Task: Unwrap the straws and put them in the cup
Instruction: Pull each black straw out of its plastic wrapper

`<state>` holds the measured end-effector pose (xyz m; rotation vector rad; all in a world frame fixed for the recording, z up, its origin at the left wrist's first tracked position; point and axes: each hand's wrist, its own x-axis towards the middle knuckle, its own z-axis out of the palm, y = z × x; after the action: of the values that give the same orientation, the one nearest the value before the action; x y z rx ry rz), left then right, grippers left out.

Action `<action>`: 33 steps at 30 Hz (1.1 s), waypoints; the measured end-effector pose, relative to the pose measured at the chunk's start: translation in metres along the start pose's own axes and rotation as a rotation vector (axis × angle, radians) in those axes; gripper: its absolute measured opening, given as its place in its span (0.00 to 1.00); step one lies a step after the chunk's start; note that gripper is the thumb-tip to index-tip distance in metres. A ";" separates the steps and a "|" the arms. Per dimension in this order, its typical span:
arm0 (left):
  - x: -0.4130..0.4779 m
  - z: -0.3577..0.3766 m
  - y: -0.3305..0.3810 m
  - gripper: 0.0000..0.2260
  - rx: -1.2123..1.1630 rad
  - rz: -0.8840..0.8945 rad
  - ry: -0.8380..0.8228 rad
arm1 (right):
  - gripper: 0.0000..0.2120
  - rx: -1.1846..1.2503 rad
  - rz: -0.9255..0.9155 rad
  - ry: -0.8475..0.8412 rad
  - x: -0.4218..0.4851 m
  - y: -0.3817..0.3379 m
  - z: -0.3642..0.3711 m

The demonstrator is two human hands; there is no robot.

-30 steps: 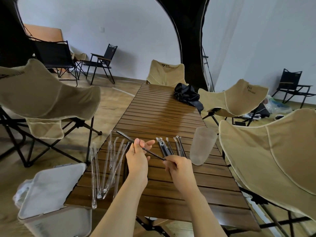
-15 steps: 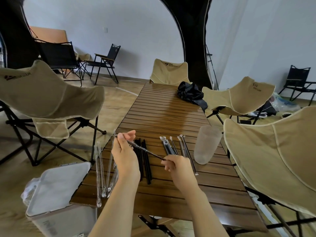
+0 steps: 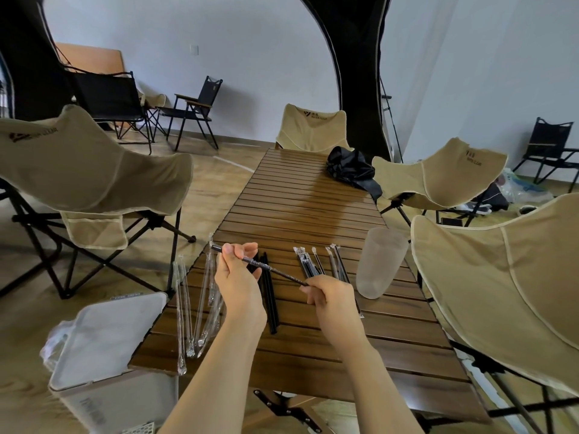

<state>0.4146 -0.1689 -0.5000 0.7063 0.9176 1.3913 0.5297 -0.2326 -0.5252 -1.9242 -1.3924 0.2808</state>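
Frosted cup (image 3: 380,261) stands on the slatted table (image 3: 297,198), near its right edge. Both hands are raised just left of the cup, above the tabletop. Left hand (image 3: 238,277): thumb and fingertips pinch one black straw (image 3: 275,271) close to its far end. Right hand (image 3: 332,299), the nearer to the cup: fingers curled round the straw's other end. The straw slants between them, its high end away from the cup. Film glints along it; cannot tell how much wrapping is on. Wrapped straws (image 3: 313,264) lie on the table immediately left of the cup, partly behind the right hand. Bare straws (image 3: 270,305), black, lie farther left, under the left hand. Clear wrappers (image 3: 187,308) lie farthest from the cup, overhanging the table's left edge. White bin (image 3: 106,336) sits on the floor beyond those. Black bag (image 3: 351,167) lies on the table behind the cup, well apart.
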 end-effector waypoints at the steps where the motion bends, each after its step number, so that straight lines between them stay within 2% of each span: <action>1: 0.000 0.000 0.000 0.17 0.001 0.003 -0.003 | 0.09 0.028 -0.029 0.032 -0.002 -0.001 0.000; 3: -0.001 0.001 -0.001 0.17 0.007 0.005 -0.013 | 0.08 0.063 -0.068 0.097 -0.005 -0.002 0.001; 8: 0.000 0.003 -0.008 0.18 0.003 -0.044 -0.016 | 0.11 -0.012 -0.032 0.017 0.001 -0.002 -0.001; 10: -0.001 0.003 -0.009 0.18 0.001 -0.051 -0.024 | 0.11 -0.053 0.007 -0.078 0.008 -0.005 0.000; 13: -0.005 0.006 -0.010 0.18 0.043 -0.020 -0.057 | 0.07 -0.097 0.193 -0.262 0.013 -0.009 0.001; 17: -0.010 0.009 -0.013 0.17 0.102 -0.026 -0.071 | 0.13 -0.157 0.072 -0.177 0.006 -0.006 0.001; 20: -0.013 0.013 -0.016 0.17 0.128 -0.028 -0.083 | 0.11 -0.135 -0.024 -0.094 0.005 -0.002 0.000; 26: -0.018 0.017 -0.023 0.16 0.198 -0.043 -0.144 | 0.09 -0.006 -0.025 -0.025 -0.002 0.000 -0.001; 29: -0.014 0.011 -0.019 0.16 0.250 -0.023 -0.172 | 0.11 -0.034 -0.046 0.002 0.001 0.004 -0.002; 33: -0.001 0.001 -0.001 0.11 0.227 0.024 -0.096 | 0.11 -0.032 -0.039 0.027 0.006 0.009 -0.002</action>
<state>0.4156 -0.1697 -0.5007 0.9503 1.0031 1.2745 0.5394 -0.2296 -0.5286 -1.9171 -1.4225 0.2144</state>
